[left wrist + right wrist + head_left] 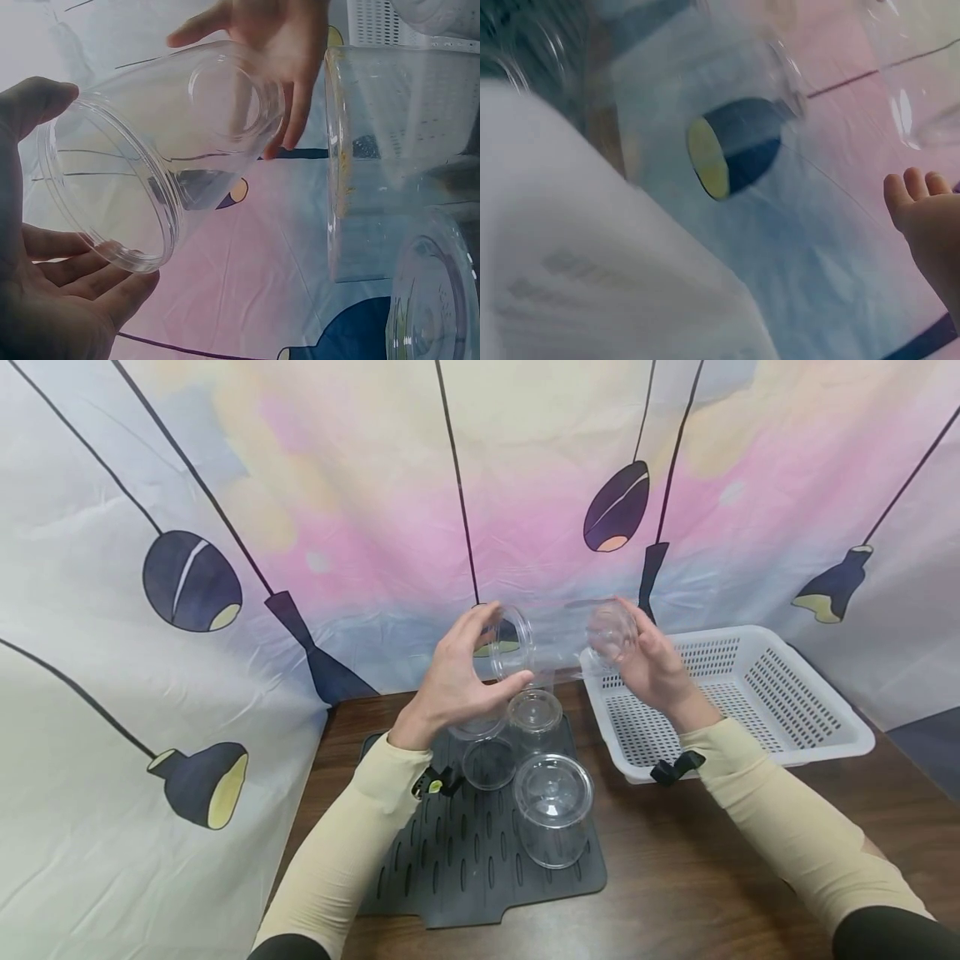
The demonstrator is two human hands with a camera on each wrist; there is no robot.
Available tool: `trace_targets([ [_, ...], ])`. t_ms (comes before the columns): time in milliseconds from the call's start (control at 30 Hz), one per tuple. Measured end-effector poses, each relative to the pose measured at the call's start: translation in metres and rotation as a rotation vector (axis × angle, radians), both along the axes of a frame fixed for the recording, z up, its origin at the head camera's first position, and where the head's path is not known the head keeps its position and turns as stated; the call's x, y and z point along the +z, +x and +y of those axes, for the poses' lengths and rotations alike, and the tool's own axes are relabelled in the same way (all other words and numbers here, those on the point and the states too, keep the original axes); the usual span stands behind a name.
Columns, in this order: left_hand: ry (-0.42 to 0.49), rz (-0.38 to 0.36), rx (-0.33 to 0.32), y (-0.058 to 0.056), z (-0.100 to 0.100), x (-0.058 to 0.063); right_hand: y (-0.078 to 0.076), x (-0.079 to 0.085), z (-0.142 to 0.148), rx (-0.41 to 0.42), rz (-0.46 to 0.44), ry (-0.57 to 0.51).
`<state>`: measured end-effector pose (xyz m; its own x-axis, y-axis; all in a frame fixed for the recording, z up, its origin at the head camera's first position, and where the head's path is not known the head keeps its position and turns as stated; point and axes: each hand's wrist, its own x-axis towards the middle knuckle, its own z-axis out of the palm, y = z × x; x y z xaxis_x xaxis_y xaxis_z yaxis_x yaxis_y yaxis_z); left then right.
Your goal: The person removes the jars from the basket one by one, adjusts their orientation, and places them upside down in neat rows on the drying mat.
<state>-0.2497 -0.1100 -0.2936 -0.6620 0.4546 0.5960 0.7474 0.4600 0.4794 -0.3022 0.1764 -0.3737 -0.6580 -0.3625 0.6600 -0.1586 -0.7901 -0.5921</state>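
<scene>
Sideways in the air above the mat, a clear plastic jar (214, 97) spans the gap between the two hands. My left hand (459, 675) grips it at the wide rim, thumb on one side and fingers on the other, as the left wrist view shows. At the jar's base is my right hand (654, 667), its fingers extended and thumb spread apart; the frames do not settle how firmly it touches. Below stand several more clear jars, including a large one (553, 797) in front and another (535, 712) behind it. Whether the held jar has a lid is hard to tell.
A dark grey ridged mat (465, 868) lies under the standing jars on the brown wooden table (660, 877). To the right sits a white perforated basket (817, 710), partly behind the right forearm. A printed cloth (375, 527) hangs behind the table.
</scene>
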Motion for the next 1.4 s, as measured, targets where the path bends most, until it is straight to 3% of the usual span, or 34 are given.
trace_targets([
  [300,0.007,0.011,-0.008,-0.001,-0.002,-0.001,0.000,-0.018,-0.011,0.096,0.036,0.005],
  [600,0.001,0.006,-0.005,-0.001,0.000,-0.002,-0.001,-0.025,-0.018,0.165,0.017,-0.100],
  [967,0.012,-0.015,-0.033,-0.001,0.001,-0.003,0.001,-0.019,-0.023,0.055,-0.071,-0.122],
  [1200,-0.103,-0.080,0.050,0.003,-0.006,-0.003,0.000,-0.014,-0.022,0.028,-0.037,-0.115],
  [1400,-0.155,-0.119,0.057,0.001,-0.026,-0.007,0.000,-0.006,-0.016,0.009,-0.034,-0.112],
])
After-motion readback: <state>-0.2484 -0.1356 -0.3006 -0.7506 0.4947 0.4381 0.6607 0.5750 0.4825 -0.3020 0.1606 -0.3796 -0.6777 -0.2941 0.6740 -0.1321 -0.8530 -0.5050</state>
